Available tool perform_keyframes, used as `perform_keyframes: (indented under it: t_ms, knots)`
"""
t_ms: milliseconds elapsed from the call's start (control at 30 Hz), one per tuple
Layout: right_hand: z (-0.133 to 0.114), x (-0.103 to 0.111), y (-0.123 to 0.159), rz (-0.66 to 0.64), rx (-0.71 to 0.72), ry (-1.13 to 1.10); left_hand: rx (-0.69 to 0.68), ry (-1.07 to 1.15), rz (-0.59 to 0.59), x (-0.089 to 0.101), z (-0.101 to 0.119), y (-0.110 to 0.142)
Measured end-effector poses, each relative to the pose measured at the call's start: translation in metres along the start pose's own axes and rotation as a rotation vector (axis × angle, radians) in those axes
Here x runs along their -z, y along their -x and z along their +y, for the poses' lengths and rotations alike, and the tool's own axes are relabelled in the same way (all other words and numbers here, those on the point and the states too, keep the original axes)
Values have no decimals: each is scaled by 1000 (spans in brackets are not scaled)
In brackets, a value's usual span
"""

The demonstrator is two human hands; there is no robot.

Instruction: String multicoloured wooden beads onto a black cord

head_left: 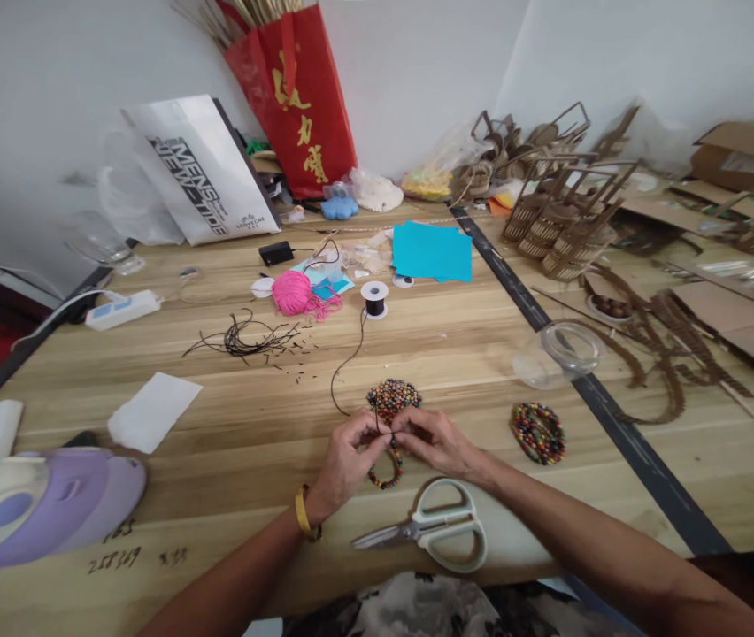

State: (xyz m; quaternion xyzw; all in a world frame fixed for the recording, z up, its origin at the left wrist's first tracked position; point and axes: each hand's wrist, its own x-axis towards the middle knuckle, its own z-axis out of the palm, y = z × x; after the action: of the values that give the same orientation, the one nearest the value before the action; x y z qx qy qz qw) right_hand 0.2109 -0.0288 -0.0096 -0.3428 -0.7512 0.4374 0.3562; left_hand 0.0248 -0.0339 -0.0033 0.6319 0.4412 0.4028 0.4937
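My left hand (354, 449) and my right hand (435, 440) meet at the middle of the table, fingertips pinched together on a thin black cord (333, 386). The cord runs back to a white spool (374, 301) wound with black. Below my fingertips hangs or lies a loop of multicoloured beads, a beaded bracelet (387, 482). Just beyond my hands sits a pile of similar beads (396, 395); my fingers partly cover its near edge. Nearer to me, scissors with pale handles (450, 524) lie partly spread. What exactly each fingertip grips is too small to see.
A coil of beaded strands (539, 433) lies to the right. Cut black cords (244, 339), pink yarn (292, 293) and blue sheets (433, 251) lie farther back. Left are a purple-and-white device (65, 504) and a power strip (123, 310); small bamboo baskets (553, 226) stand back right.
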Motion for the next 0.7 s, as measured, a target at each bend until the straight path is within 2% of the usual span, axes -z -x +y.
perform_keyframes:
  t_ms: [233,500,700]
  knots:
    - [0,3,2,-69,3,61,1,1,-39,0,1,-1]
    - [-6,6,1,-113,0,88,-6,-16,-28,2,1,-1]
    - [-4,9,0,-134,-5,121,42,38,17,1,1,0]
